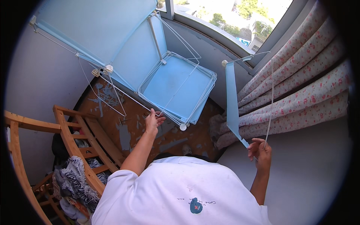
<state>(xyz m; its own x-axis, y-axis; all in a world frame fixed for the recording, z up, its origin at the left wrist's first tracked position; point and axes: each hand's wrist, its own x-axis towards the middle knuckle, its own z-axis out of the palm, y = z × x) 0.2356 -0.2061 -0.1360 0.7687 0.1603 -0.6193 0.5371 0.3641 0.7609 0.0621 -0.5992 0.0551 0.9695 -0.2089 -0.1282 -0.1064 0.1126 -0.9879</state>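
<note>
A light blue folding rack (176, 86) with thin white wire frames and white plastic corner joints stands before me, below the window. Its large upper panel (93, 30) tilts up at the left. My left hand (152, 122) reaches to the rack's near side, its fingers closed around a white rod (129, 96) along that edge. On the right, my right hand (259, 150) grips the lower end of a separate narrow blue panel (232, 101), which I see nearly edge-on. A thin white wire (271, 93) runs up from that hand beside the panel.
Torn grey scraps (125, 137) litter the brown floor (107, 112). A wooden frame (69, 138) with slats stands at the left, with patterned cloths (77, 180) beneath it. Floral curtains (292, 86) hang at the right beside the window (232, 18).
</note>
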